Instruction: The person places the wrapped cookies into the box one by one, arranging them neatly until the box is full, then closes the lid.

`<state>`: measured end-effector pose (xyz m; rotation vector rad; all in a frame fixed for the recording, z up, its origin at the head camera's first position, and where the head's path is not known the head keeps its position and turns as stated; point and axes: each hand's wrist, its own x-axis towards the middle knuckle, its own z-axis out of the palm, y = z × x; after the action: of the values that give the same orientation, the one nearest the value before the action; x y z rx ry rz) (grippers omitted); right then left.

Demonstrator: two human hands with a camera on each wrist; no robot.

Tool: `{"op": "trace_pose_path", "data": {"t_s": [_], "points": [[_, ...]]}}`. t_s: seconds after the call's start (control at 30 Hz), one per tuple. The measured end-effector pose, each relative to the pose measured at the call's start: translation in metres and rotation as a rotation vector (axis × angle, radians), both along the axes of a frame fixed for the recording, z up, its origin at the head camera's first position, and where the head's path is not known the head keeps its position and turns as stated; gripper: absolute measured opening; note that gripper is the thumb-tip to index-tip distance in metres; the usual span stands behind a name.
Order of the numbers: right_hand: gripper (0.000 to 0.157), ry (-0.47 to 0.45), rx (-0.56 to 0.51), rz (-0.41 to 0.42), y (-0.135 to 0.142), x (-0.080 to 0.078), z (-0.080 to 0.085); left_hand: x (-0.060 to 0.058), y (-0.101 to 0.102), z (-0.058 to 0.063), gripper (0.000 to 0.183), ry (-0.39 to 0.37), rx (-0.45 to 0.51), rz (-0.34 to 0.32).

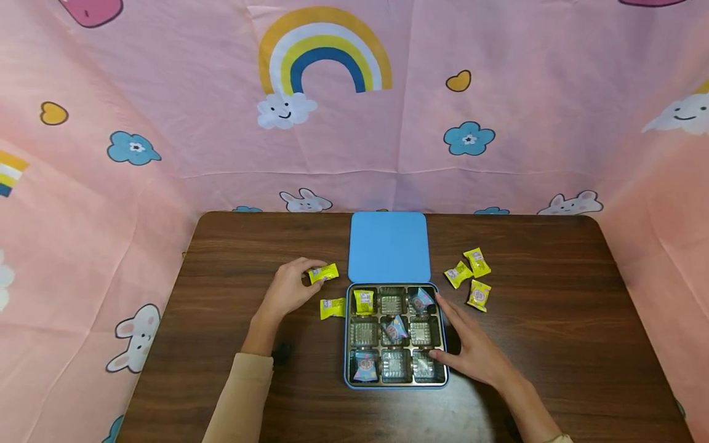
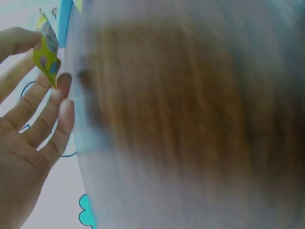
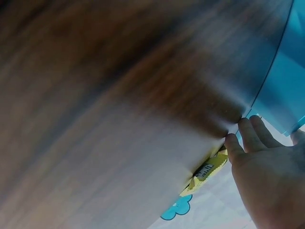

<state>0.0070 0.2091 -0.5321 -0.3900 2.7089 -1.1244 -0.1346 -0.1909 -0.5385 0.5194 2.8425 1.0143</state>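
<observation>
My left hand (image 1: 289,286) pinches a yellow wrapped candy (image 1: 329,271) between thumb and fingertips, left of the blue tin (image 1: 396,387). In the left wrist view, the same candy (image 2: 46,52) stands on edge between the fingertips, with the other fingers spread. My right hand (image 1: 477,352) lies along the tin's right side, fingers extended, touching its rim at the upper right corner and with the thumb lower down. Inside the tin's divided tray are a yellow candy (image 1: 364,301) at the top left and blue candies at top right (image 1: 422,299), centre (image 1: 396,330) and bottom left (image 1: 365,367).
The tin's blue lid (image 1: 389,247) lies flat behind it. Another yellow candy (image 1: 332,308) is by the tin's left edge. To the right, three yellow candies (image 1: 478,295) lie on the brown wooden table (image 1: 559,332). A pink printed cloth (image 1: 221,92) surrounds the table's back and sides.
</observation>
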Motion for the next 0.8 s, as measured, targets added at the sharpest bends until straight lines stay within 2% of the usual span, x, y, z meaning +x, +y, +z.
{"op": "trace_pose_path", "data": {"t_s": [0.13,0.5,0.8], "points": [[0.105,-0.003,0.004,0.000,0.001,0.000,-0.001,-0.002,0.005,0.005,0.043,-0.003,0.051,-0.041],[0.105,-0.016,-0.002,0.005,0.002,-0.004,0.001,-0.004,0.010,0.018,0.031,0.060,0.096,-0.057],[0.105,-0.035,0.019,-0.011,0.001,-0.002,-0.001,-0.001,0.021,0.025,0.030,0.106,0.149,-0.145]]}}
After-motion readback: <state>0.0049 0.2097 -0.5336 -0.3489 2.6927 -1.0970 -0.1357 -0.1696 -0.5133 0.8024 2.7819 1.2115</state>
